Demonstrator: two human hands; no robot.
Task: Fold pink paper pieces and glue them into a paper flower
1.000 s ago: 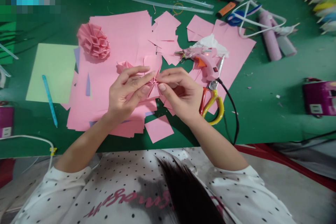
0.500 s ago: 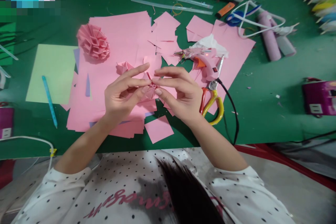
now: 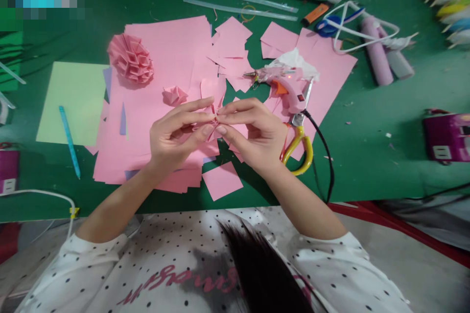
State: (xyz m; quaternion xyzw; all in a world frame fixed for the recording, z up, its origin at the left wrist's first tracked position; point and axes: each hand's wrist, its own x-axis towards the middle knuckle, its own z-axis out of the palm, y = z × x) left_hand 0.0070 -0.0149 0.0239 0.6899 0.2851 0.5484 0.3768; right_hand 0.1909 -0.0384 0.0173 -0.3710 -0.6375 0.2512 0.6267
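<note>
Between my fingertips is a small folded pink paper piece [image 3: 213,133], partly hidden by the fingers. My left hand [image 3: 174,132] pinches it from the left, thumb below and index finger above. From the other side my right hand [image 3: 255,129] pinches its right edge, fingertips almost meeting the left ones. Just beyond my left hand a second folded pink piece [image 3: 175,95] rests on the stack of pink paper [image 3: 161,54]. A large pleated pink paper flower [image 3: 131,58] sits at the stack's upper left corner. A single pink paper square [image 3: 222,181] lies below my hands.
Right of my hands lie a pink glue gun [image 3: 290,83] with a black cord and scissors with yellow and red handles [image 3: 306,156]. Clear glue sticks [image 3: 242,7] lie at the back. Leftward are a light green sheet [image 3: 73,88] and a blue pen [image 3: 69,142].
Both hands have shifted slightly right and down with the folded paper piece. The second folded piece now shows more fully beyond my left hand.
</note>
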